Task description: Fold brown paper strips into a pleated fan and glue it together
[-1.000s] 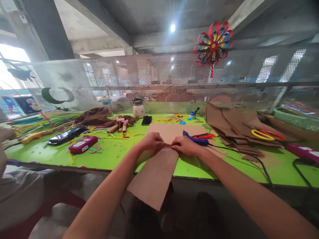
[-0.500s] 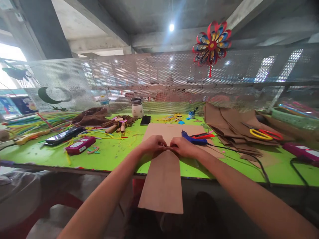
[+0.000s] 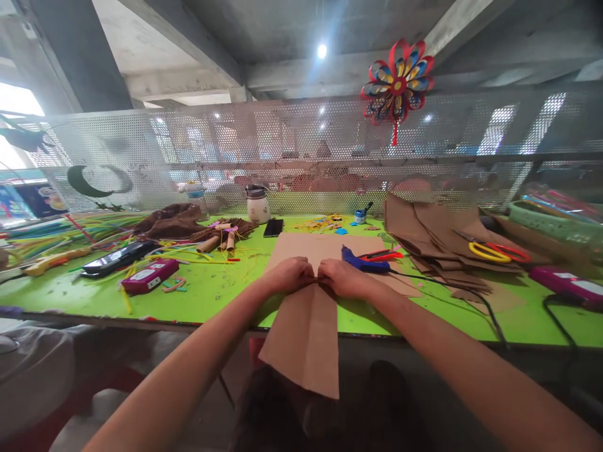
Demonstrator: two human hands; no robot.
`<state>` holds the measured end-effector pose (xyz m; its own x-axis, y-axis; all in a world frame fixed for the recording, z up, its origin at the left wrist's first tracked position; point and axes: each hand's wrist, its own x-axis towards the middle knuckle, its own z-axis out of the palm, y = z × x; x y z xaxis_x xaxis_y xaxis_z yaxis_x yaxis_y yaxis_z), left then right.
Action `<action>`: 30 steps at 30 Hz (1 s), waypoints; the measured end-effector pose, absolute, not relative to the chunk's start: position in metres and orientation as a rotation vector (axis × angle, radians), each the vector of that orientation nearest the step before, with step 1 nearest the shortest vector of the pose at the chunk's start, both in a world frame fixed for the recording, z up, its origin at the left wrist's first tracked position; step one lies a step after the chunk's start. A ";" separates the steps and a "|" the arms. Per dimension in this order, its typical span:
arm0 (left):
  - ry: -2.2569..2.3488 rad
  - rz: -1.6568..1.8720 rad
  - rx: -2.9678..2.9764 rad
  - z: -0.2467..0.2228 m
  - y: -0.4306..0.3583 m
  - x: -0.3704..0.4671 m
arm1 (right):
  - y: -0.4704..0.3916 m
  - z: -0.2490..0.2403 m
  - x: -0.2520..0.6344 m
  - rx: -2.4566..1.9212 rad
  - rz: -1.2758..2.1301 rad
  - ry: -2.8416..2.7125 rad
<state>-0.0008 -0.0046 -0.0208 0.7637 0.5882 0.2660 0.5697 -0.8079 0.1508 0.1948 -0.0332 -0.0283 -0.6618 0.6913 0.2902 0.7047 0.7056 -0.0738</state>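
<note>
A brown paper strip point(image 3: 306, 342) hangs over the table's front edge toward me, with a crease down its middle. Its upper end is gathered between my hands. My left hand point(image 3: 294, 274) pinches it from the left, and my right hand point(image 3: 336, 277) pinches it from the right, the fingertips nearly touching. Beneath and behind my hands a larger brown sheet point(image 3: 325, 245) lies flat. Just right of my right hand rests a blue glue gun point(image 3: 365, 262) with a black cord.
Yellow-red scissors point(image 3: 499, 252) lie on stacked brown paper point(image 3: 438, 232) at the right. On the green table point(image 3: 221, 301) are a purple box point(image 3: 151, 276), a black phone point(image 3: 273, 228), a white jar point(image 3: 257, 206) and scattered craft strips. A perforated screen stands behind.
The strip's lower end has swung slightly left and its middle crease is more marked. My fingers have closed in over the gathered end. The view has shifted slightly.
</note>
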 end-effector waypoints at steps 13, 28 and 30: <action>0.930 0.495 2.882 -0.026 -0.007 -0.017 | -0.040 -0.024 0.199 -1.133 -0.269 -2.713; 0.999 0.538 2.874 -0.026 -0.019 -0.028 | -0.052 -0.021 0.206 -1.170 -0.235 -2.724; 1.032 0.513 2.882 -0.025 -0.019 -0.028 | -0.049 -0.022 0.207 -1.170 -0.200 -2.714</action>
